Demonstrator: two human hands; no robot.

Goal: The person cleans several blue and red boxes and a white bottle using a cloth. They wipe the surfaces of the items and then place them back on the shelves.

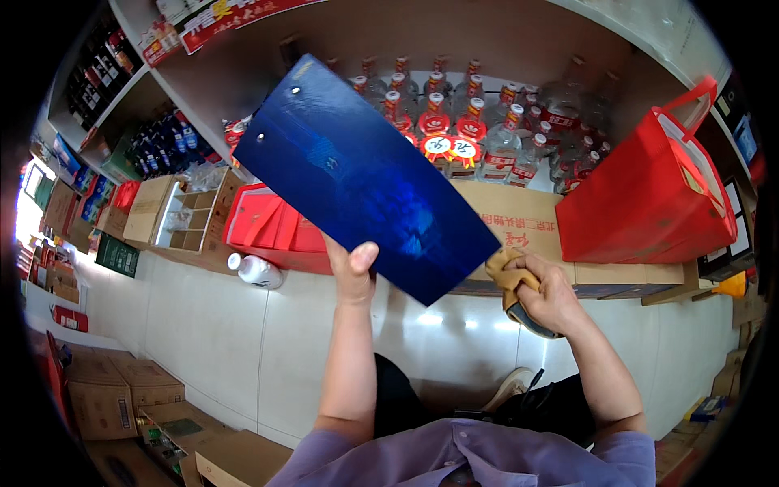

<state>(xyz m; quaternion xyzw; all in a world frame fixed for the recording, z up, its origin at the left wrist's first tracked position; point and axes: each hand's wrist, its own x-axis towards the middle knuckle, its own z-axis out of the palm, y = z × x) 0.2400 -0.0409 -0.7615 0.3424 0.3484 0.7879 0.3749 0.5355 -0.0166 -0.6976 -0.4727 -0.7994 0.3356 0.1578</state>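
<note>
A glossy dark-blue box (371,182) is held tilted in front of me, its long sides running from upper left to lower right. My left hand (353,268) grips its lower edge, with the thumb up and the other fingers hidden behind it. Two small pale studs show near its upper-left end. In my right hand (548,292) is a bunched tan cloth (513,277) with a dark grey part hanging below. The cloth is at the box's right corner; whether it touches the box I cannot tell.
Clear glass bottles (502,146) crowd the shelf behind the blue box. A red gift bag (639,195) stands at right on cardboard cartons (523,213). At left are a red box (274,231), a white bottle (255,271) on the tiled floor and a divided carton (195,213).
</note>
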